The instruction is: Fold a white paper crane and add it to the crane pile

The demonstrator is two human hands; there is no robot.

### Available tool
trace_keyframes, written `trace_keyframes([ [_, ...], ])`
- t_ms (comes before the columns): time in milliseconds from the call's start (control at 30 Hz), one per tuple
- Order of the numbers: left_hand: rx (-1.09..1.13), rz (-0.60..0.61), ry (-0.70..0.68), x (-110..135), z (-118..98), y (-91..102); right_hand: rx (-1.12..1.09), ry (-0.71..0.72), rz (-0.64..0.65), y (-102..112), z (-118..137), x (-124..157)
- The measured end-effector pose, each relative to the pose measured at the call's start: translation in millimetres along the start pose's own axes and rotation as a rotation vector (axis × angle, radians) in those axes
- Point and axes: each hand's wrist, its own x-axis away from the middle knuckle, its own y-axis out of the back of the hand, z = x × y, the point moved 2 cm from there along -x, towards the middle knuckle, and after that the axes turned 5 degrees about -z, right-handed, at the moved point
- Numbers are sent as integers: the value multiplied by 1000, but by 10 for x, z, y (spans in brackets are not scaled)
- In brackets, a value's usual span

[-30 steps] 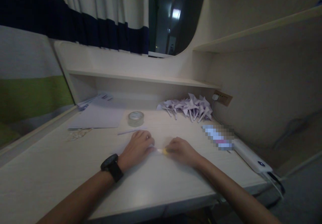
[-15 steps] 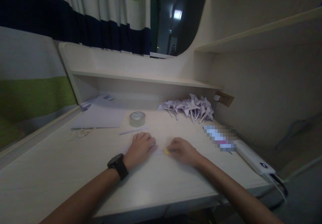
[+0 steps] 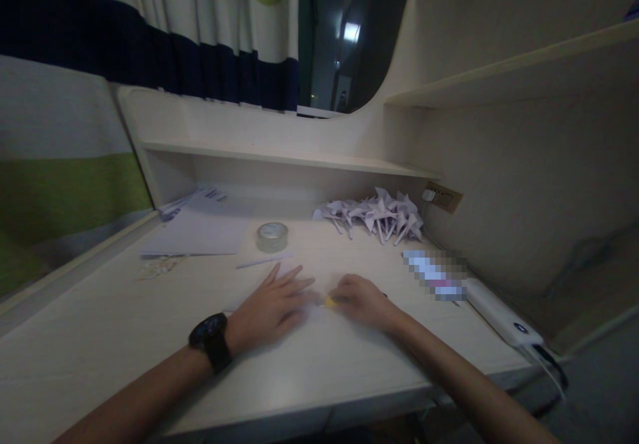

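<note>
My left hand, with a black watch on the wrist, lies with its fingers spread over a piece of white paper. Most of that sheet is hidden beneath the hand. Close by on the right, the fingers of my right hand are closed around a small yellow tool; its kind is too blurred to make out. The tool's yellow end points toward my left fingertips. A thin rolled paper stick lies just beyond my left hand, in front of a roll of clear tape.
Several white paper pinwheels are heaped at the back right. Sheets of paper lie back left, with a small pile of rubber bands before them. A blurred-out phone-like item and a white power strip line the right side.
My left hand has opened from a curled pose and spread flat, its wrist shifting left and nearer to me. My right hand stays almost in place with the yellow tool.
</note>
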Motion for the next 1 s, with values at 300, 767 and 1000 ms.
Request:
trace_keyframes([
  [300, 15, 104, 163, -6, 128, -176, -5, -12, 15, 9, 56, 2],
  [767, 4, 124, 232, 20, 107, -195, -7, 22, 53, -14, 92, -71],
  [1000, 0, 90, 234, 2, 42, -157, -41, 30, 30, -16, 51, -46],
])
